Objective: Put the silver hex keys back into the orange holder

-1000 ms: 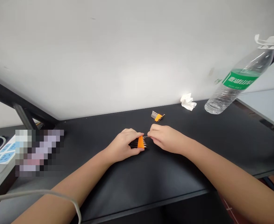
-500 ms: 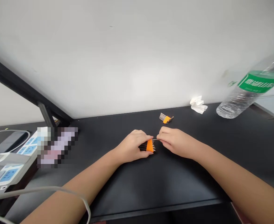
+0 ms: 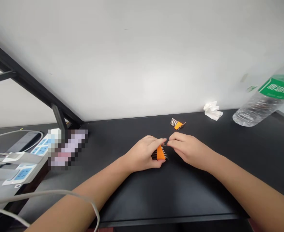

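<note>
So we've got our left hand (image 3: 144, 154) clamped around the orange holder of dark metal bits (image 3: 160, 153), mid-table on the black table (image 3: 142, 196). Our right hand (image 3: 189, 148) pinches the tip of 1 bit. A 2nd orange set (image 3: 178, 124) lies just behind.

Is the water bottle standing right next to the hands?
No. The water bottle stands far off at the right, well apart from both hands, which meet at the orange holder.
</note>
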Motion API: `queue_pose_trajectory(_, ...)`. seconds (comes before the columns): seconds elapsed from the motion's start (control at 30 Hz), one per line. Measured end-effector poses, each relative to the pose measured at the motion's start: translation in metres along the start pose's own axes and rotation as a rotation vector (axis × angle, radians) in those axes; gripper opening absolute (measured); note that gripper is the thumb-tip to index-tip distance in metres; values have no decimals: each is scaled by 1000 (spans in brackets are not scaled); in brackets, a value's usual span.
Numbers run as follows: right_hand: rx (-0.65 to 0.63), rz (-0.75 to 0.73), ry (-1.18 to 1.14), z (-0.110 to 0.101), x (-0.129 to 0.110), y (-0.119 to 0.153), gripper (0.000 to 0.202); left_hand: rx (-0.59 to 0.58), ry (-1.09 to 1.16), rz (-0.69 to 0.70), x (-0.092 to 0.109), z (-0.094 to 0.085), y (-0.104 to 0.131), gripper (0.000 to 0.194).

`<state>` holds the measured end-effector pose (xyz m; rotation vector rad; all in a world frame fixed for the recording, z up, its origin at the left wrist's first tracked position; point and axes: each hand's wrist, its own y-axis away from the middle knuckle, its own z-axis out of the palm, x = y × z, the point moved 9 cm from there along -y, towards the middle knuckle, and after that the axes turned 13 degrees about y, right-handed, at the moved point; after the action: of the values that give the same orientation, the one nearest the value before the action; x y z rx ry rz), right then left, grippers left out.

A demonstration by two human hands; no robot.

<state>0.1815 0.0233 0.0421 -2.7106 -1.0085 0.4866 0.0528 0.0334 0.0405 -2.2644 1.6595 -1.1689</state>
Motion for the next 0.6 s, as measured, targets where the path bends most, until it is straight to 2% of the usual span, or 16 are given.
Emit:
queue_pose_trajectory(0.17, 53, 14, -83, -7, 2, -1, 22, -73, 0, -86, -2, 5, 0, 73)
queue_pose_trajectory(0.3, -50, 3, 88, -3, -3, 3, 27, -170, 6, -107, 2, 11, -2, 68)
queue_pose_trajectory(0.4, -102, 8, 141, -1, -9, 5, 27, -178, 33, -126, 3, 11, -3, 70)
queue_pose_trajectory(0.5, -78, 9, -34, -2, -15, 0, 25, -165, 66, -148, 3, 11, -4, 71)
queue_pose_trajectory(0.6, 18, 61, -336, -3, -12, -6, 15, -167, 125, -187, 1, 12, -3, 64)
